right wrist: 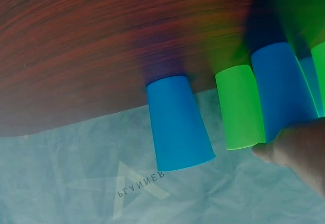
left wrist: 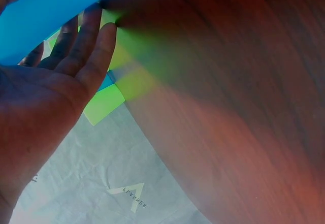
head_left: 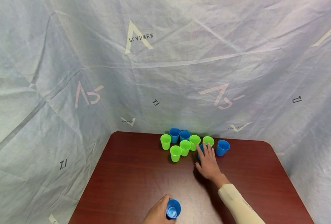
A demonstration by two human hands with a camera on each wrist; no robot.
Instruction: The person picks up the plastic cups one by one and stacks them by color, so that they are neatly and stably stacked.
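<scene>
Near the table's front edge, my left hand (head_left: 157,212) grips a blue cup (head_left: 173,209) from its left side, mouth upward. The left wrist view shows the fingers curved along that blue cup, with the thumb on the opposite side. Farther back, my right hand (head_left: 209,165) reaches over another blue cup (right wrist: 282,89), its fingers spread and mostly straight. One fingertip is right at the cup's rim in the right wrist view. Behind the hand stands a green cup (head_left: 208,140), and a separate blue cup (head_left: 223,147) is to its right.
Several green cups, such as the front one (head_left: 175,153), stand left of the right hand. Two blue cups, one at the left (head_left: 174,135), are at the back edge of the brown table (head_left: 120,180). A grey printed sheet (head_left: 165,93) hangs around the table.
</scene>
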